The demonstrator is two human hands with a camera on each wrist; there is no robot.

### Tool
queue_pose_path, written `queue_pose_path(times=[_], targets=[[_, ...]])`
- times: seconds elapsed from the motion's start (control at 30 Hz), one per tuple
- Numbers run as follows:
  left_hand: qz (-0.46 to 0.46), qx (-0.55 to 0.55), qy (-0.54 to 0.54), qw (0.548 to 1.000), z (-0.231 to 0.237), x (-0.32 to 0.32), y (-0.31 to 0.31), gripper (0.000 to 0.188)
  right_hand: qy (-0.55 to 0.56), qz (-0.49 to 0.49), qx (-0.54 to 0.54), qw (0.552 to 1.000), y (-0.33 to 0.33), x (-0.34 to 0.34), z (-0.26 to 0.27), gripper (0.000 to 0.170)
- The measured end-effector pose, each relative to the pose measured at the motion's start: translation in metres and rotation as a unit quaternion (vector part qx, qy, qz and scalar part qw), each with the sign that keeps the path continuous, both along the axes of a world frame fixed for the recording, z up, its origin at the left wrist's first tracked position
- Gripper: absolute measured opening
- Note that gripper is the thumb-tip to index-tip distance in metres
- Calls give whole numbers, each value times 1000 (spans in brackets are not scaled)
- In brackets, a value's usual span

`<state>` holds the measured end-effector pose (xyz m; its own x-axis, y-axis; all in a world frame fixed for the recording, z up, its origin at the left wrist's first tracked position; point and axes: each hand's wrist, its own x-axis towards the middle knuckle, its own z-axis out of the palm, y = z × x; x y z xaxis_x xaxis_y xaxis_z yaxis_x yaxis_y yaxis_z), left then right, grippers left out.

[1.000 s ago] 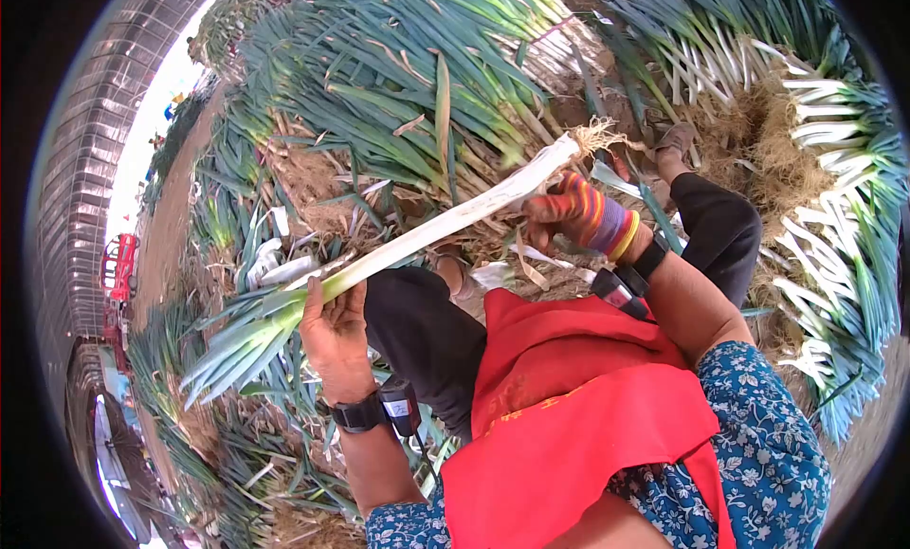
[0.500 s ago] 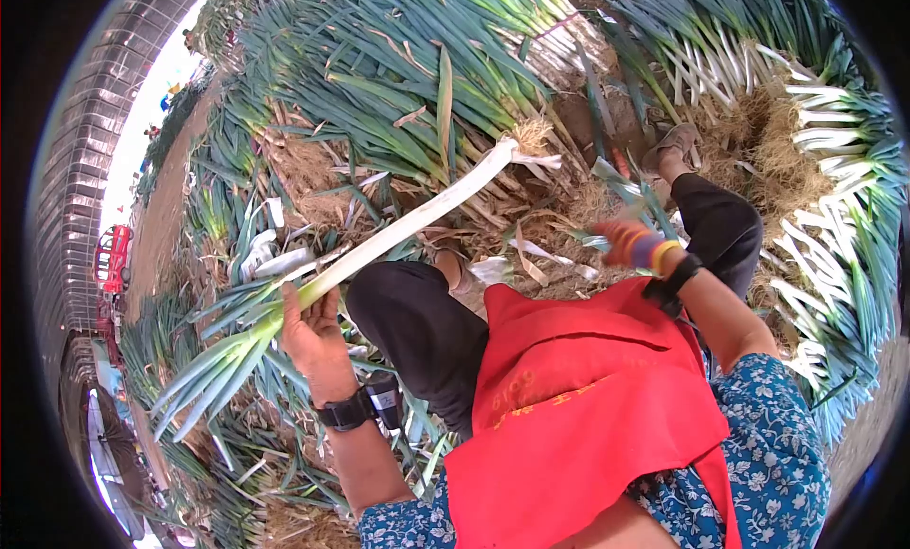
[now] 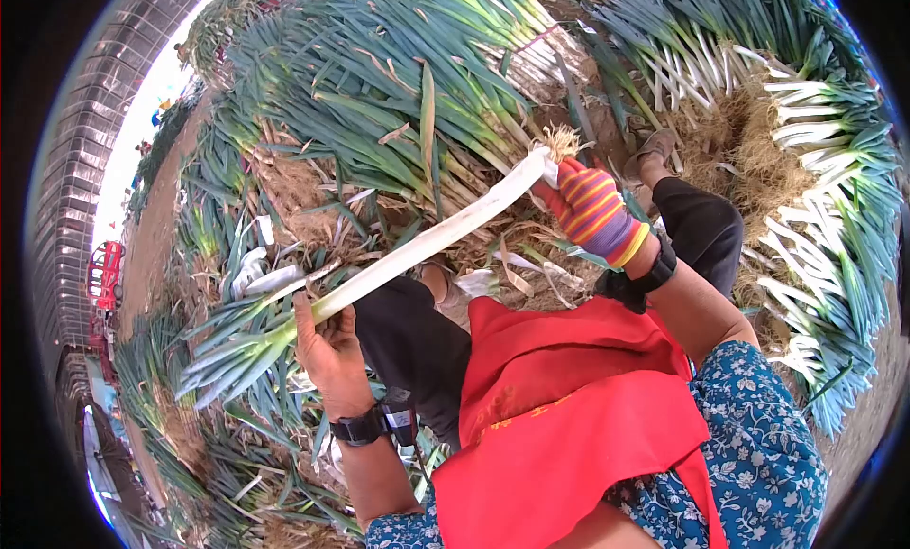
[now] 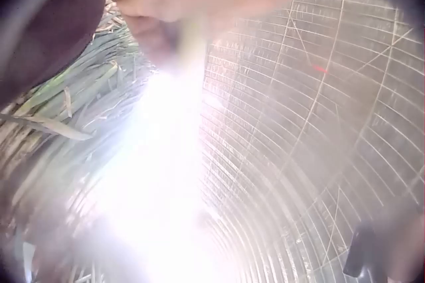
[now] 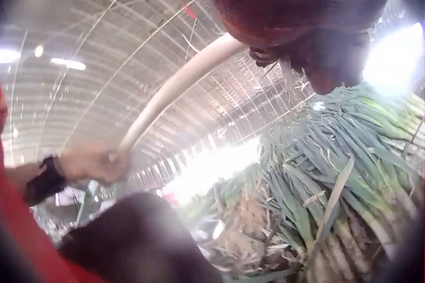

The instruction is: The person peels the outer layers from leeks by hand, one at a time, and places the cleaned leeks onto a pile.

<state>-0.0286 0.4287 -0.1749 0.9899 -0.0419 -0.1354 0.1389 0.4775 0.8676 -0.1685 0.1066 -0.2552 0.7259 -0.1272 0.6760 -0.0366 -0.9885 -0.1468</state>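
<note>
The leek [image 3: 436, 236] slants up right, mid-frame; left hand [image 3: 334, 359] holds near its leaves [image 3: 232, 364], right hand [image 3: 592, 212] near its roots [image 3: 563, 143].

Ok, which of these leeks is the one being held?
The long leek spanning the left hand and gloved right hand; the other leeks lie in heaps and rows.

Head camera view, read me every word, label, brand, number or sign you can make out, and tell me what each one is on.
Nothing reads clearly.
Yellow lettering on the red apron: too small and creased to read.
Mark on the white label of the black box at the left wrist: too small to read.
Leek: no writing visible.
</note>
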Motion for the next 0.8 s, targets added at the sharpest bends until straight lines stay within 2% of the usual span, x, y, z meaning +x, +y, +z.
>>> queue_pose_path(times=[0.03,0.07,0.1,0.13,0.17,0.2,0.23,0.27,0.3,0.33,0.37,0.4,0.43,0.5,0.53,0.57,0.6,0.63,0.67,0.7,0.77,0.8], targets=[[1,-31,6,1000,1,-2,0,30,0,2,2,1000,1,-1,5,35],[-78,-68,-4,995,3,-4,2,25,0,13,-21,1000,1,-1,11,31],[-76,-67,-6,995,2,-8,-1,25,-1,22,-46,999,-1,2,13,29],[-129,-113,-13,985,-1,-15,-11,23,41,71,-88,993,-7,0,11,25],[-182,-158,-20,970,-4,-20,-18,21,39,74,-87,993,-5,-1,8,25],[-208,-179,-15,961,-10,-19,-22,19,98,69,-70,990,1,-3,4,23],[-197,-117,-21,973,-12,-20,-25,18,157,65,-52,984,4,-6,0,20],[-195,-99,-15,976,-13,-24,-28,17,316,44,121,940,-11,-8,4,15],[-192,-80,-6,978,-15,-28,-27,17,189,143,240,942,-71,-7,-66,15],[-189,-79,-2,979,-15,-30,-23,17,1,285,535,795,-155,-23,-161,17],[-157,-63,-5,986,-15,-30,-19,17,4,286,536,794,-160,-47,-158,17],[-124,-46,-11,991,-13,-27,-17,17,44,41,374,926,-155,-72,-138,13],[-117,-45,-12,992,-9,-23,-16,17,79,-206,172,960,-152,-80,-119,12],[-92,-29,-26,995,0,-14,-15,18,224,-277,126,926,-144,-78,-115,26],[-98,-45,-20,994,-3,-11,-19,18,223,-277,130,926,-137,-69,-141,26],[-102,-47,-22,993,-5,-12,-25,18,258,-82,210,939,-130,-58,-181,34],[-115,-61,-19,991,-8,-15,-34,17,282,114,279,911,-128,-59,-202,46],[-129,-74,-15,989,-11,-17,-41,17,447,-53,15,893,-45,-53,-116,57],[-154,-87,-30,984,-17,-18,-44,16,315,-22,-79,946,-15,-62,-87,54],[-157,-89,-27,983,-18,-21,-47,16,444,-4,14,896,-3,-49,-47,49],[-185,-88,-45,978,-17,-28,-49,16,415,-14,93,905,11,-46,-4,47],[-205,-92,-53,973,-19,-27,-47,17,416,-13,96,904,16,-49,15,47]])
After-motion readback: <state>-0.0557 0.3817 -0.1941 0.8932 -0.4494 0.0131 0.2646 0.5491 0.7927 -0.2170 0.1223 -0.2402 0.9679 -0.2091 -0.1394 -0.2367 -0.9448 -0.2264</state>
